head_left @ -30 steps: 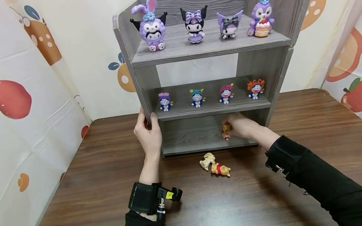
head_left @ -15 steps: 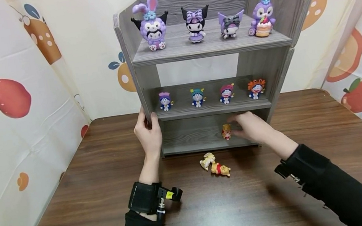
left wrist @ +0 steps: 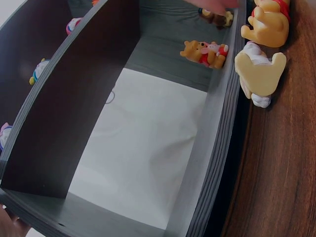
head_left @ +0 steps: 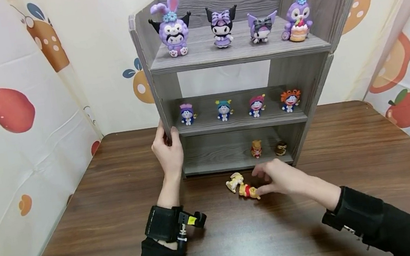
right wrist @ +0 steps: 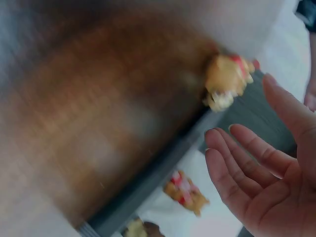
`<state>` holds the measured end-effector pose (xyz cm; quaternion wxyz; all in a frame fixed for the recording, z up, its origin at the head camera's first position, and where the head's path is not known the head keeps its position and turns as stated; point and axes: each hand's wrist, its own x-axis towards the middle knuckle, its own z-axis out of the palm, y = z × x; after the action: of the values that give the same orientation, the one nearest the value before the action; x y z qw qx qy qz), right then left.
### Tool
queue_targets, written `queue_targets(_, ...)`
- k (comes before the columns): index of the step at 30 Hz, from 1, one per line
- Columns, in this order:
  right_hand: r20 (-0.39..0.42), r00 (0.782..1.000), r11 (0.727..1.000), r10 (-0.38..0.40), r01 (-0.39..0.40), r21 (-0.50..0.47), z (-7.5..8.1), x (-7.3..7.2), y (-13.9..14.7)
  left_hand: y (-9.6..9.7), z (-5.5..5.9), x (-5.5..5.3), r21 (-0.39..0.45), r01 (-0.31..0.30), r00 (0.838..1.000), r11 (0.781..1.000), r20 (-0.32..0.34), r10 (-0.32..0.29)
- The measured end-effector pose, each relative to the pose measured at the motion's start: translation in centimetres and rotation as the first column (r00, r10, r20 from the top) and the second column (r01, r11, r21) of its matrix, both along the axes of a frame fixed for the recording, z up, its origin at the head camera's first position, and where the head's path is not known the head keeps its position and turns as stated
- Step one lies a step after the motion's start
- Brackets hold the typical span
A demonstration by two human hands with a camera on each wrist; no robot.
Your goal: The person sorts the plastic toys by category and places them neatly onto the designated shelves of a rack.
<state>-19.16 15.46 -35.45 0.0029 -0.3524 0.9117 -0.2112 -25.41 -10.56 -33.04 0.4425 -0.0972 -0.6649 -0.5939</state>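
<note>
My left hand (head_left: 169, 152) grips the left side panel of a grey wooden display shelf (head_left: 239, 60). Over the table before the shelf, my right hand (head_left: 284, 178) reaches with parted thumb and fingers, holding nothing. Its thumb is close to a Winnie-the-Pooh figurine (head_left: 247, 190) that lies on its side; whether they touch is unclear in the head view, but a gap shows in the right wrist view. Against that figurine lies a pale yellow rabbit figurine (head_left: 234, 180). On the bottom shelf stand a Pooh figurine holding a pink one (head_left: 256, 149) and a brown owl figurine (head_left: 281, 148).
Several blue figurines in coloured hats, one of them an orange crab hat (head_left: 290, 100), stand along the middle shelf. The top shelf carries several purple figurines, among them a rabbit with a cake (head_left: 297, 19). A brown wooden table (head_left: 241, 245) supports the shelf.
My right hand has let go of the Pooh figurine on the bottom shelf and drawn back toward the figurines lying on the table. The owl figurine has come into sight. My left hand stays put.
</note>
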Motion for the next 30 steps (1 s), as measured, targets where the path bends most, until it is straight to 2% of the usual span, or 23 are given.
queue_targets(5,0.032,0.999,1.000,0.002,-0.002,0.017,-1.3,0.4,-0.6,-0.1,-0.1,-0.1,-0.001,0.004,1.000,1.000,-0.001,-0.004)
queue_targets(12,0.054,0.998,1.000,0.015,-0.014,-0.018,-2.1,0.2,-1.2,0.0,-0.1,-0.1,0.001,0.011,1.000,1.000,-0.010,-0.011)
queue_targets(28,0.041,0.999,1.000,-0.023,0.022,0.006,-2.3,0.3,-1.2,-0.1,-0.2,-0.1,-0.005,0.003,1.000,1.000,-0.009,-0.003)
queue_targets(30,0.032,0.999,1.000,-0.017,0.017,0.010,-2.1,0.3,-0.9,0.1,0.4,0.5,-0.004,0.008,1.000,1.000,-0.004,-0.008)
